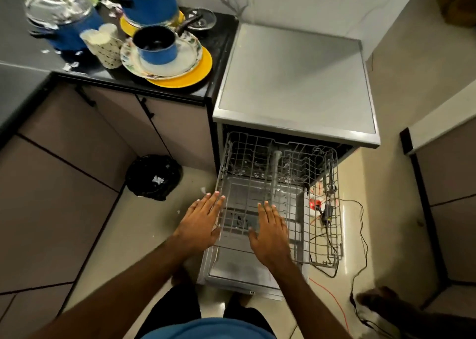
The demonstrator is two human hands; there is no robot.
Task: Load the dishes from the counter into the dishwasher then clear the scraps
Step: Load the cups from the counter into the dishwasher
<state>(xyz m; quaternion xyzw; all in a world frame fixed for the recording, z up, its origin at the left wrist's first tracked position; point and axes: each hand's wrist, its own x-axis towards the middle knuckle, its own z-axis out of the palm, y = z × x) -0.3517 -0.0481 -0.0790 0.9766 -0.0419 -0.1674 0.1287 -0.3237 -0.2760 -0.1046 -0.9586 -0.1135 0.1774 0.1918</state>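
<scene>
Dishwasher (pixel 296 81): grey, door (pixel 231 269) folded down flat, wire rack (pixel 332 184) pulled out over the door and holding no dishes.
Left grip (pixel 199 225): spread flat, palm down, fingers straight, at the left front rim of the dishwasher's rack; holds nothing, and contact with the wire cannot be told.
Right grip (pixel 270 233): spread flat, palm down, over the front middle of the same rack; holds nothing.
Counter (pixel 221 55): black, just left of the dishwasher.
Dishes: all on that counter. A small blue saucepan (pixel 157 46) sits on a patterned plate (pixel 190 55) over a yellow plate (pixel 195 74), nearest the dishwasher; paper cups (pixel 103 45), a tall blue pot (pixel 149 1) and a lidded blue pot (pixel 64 22) stand farther left.
Scraps (pixel 69 65): white bits on the counter's left part.
Bin (pixel 154 176): black-lined, on the floor left of the dishwasher.
Cables (pixel 360 235): on the floor to its right.
</scene>
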